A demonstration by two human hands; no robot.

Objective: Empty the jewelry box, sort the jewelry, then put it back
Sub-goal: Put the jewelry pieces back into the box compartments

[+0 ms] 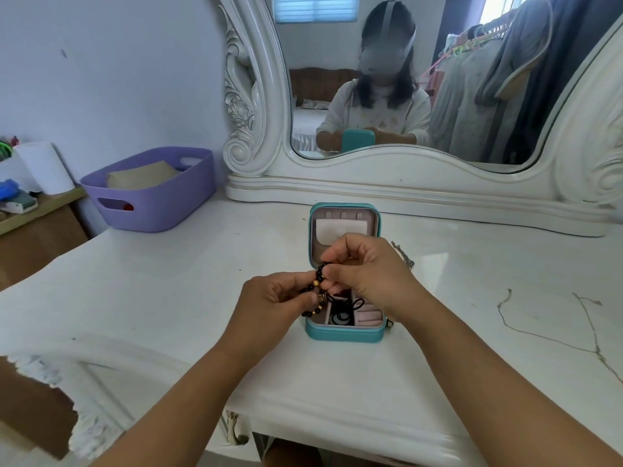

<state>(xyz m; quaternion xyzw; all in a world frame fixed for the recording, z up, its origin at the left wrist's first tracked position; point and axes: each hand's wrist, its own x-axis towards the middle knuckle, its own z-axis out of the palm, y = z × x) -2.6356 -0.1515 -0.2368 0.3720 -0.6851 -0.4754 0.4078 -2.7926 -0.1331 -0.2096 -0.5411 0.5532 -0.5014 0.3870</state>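
A small teal jewelry box stands open on the white dressing table, its pink-lined lid upright. Both hands hold a black bead bracelet with gold beads just above the box. My left hand pinches its lower left part. My right hand pinches its upper part. Black hair ties lie in the box's middle compartment. A thin silver chain lies on the table right of the box, partly hidden by my right hand.
A purple plastic basket sits at the back left. A large white-framed mirror stands behind the box. Another thin chain lies on the table at the right. A paper roll stands on a side shelf at far left.
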